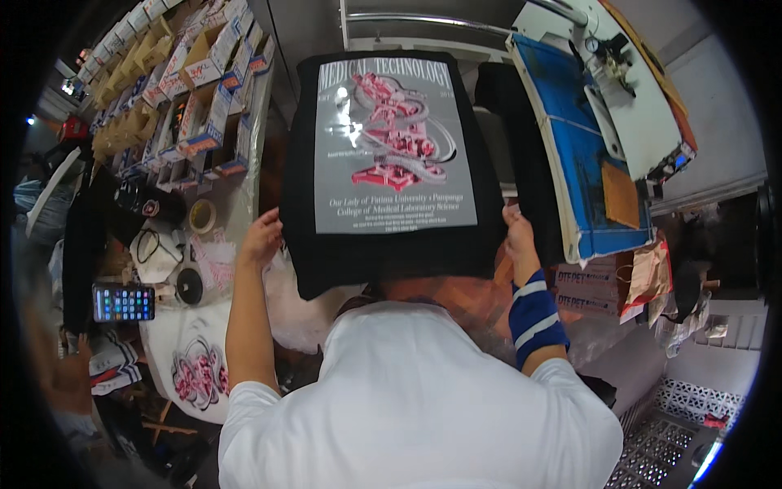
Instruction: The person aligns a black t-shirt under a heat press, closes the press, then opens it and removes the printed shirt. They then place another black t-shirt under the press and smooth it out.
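Observation:
A black T-shirt [383,259] lies spread out flat in front of me. On it is a shiny grey rectangular print [342,175] with a red and white microscope picture and lettering; its surface reflects light. My left hand [262,236] pinches the shirt's left edge, with the fingers bent around the cloth. At the right edge, my right hand [519,235] also grips the fabric between thumb and fingers. A blue band with white stripes [538,319] wraps my right forearm. What supports the shirt underneath is mostly hidden.
Right of the shirt stands a heat press [562,155] with a blue pad and white upper plate. Open cardboard boxes [204,114] fill the left table. Nearby are a tape roll [202,216], a lit phone [123,302] and a white printed cloth [191,350]. Boxes [585,285] sit below the press.

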The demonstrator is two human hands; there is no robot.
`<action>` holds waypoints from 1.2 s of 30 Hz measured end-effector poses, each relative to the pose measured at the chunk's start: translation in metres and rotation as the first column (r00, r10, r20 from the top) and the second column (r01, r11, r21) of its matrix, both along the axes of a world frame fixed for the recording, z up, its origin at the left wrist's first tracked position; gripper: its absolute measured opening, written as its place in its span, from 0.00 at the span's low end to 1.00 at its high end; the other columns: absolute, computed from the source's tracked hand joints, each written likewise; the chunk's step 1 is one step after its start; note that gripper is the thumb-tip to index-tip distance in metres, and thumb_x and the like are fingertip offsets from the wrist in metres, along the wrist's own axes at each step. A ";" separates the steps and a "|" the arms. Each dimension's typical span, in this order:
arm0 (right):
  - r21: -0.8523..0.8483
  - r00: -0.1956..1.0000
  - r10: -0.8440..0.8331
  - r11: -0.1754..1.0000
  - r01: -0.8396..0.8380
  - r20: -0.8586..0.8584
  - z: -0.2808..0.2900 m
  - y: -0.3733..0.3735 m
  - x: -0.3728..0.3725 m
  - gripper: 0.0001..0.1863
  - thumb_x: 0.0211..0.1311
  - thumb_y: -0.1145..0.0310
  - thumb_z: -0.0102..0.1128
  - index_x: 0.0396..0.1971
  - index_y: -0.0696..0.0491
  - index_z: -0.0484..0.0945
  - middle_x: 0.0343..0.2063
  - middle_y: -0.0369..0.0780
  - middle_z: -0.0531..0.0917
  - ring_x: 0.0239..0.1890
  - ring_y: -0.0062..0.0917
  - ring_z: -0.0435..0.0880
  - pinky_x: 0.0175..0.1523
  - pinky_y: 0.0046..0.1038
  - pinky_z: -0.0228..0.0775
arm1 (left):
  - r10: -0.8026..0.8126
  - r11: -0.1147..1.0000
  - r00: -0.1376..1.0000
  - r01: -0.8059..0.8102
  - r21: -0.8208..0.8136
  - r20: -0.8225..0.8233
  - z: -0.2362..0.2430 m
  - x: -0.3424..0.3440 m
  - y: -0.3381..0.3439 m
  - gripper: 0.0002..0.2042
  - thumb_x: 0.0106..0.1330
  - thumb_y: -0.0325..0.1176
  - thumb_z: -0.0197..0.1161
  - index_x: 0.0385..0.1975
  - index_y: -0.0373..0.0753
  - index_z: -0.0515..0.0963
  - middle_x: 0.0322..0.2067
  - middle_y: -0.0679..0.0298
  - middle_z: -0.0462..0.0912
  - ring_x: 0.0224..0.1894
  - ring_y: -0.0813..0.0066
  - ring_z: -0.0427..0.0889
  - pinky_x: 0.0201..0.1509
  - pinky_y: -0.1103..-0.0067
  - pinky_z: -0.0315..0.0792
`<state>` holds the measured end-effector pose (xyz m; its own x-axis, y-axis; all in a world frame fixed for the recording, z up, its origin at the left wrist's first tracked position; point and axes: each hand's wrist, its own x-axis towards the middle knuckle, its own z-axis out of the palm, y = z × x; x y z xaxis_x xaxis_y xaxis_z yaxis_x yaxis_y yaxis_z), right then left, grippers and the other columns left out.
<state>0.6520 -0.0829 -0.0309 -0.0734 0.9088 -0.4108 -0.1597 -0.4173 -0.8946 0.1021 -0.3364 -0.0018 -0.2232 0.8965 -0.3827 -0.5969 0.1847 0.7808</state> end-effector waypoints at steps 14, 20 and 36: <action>0.274 0.876 -0.061 0.958 -0.083 0.478 0.060 0.222 -0.157 0.16 0.68 0.62 0.63 0.43 0.61 0.84 0.36 0.39 0.86 0.37 0.22 0.81 0.42 0.25 0.72 | 0.299 0.946 0.922 -0.320 -0.051 -0.245 0.000 -0.102 0.241 0.18 0.76 0.41 0.55 0.58 0.37 0.74 0.52 0.63 0.81 0.53 0.72 0.78 0.58 0.74 0.73; -0.185 0.977 0.184 0.962 -0.202 -0.111 0.014 0.338 -0.213 0.20 0.75 0.53 0.52 0.49 0.54 0.80 0.42 0.39 0.86 0.44 0.28 0.85 0.48 0.31 0.78 | 0.249 0.906 0.961 -0.275 -0.322 -0.120 0.013 -0.104 0.344 0.28 0.74 0.58 0.52 0.60 0.41 0.75 0.57 0.59 0.79 0.59 0.61 0.77 0.62 0.65 0.71; -0.047 0.991 0.107 0.993 -0.104 0.079 0.056 0.358 -0.213 0.12 0.68 0.64 0.64 0.47 0.52 0.82 0.37 0.35 0.85 0.38 0.24 0.82 0.42 0.30 0.73 | 0.311 0.922 0.805 -0.384 -0.045 -0.505 0.009 -0.181 0.336 0.18 0.67 0.31 0.68 0.55 0.37 0.77 0.31 0.71 0.79 0.29 0.84 0.76 0.33 0.84 0.71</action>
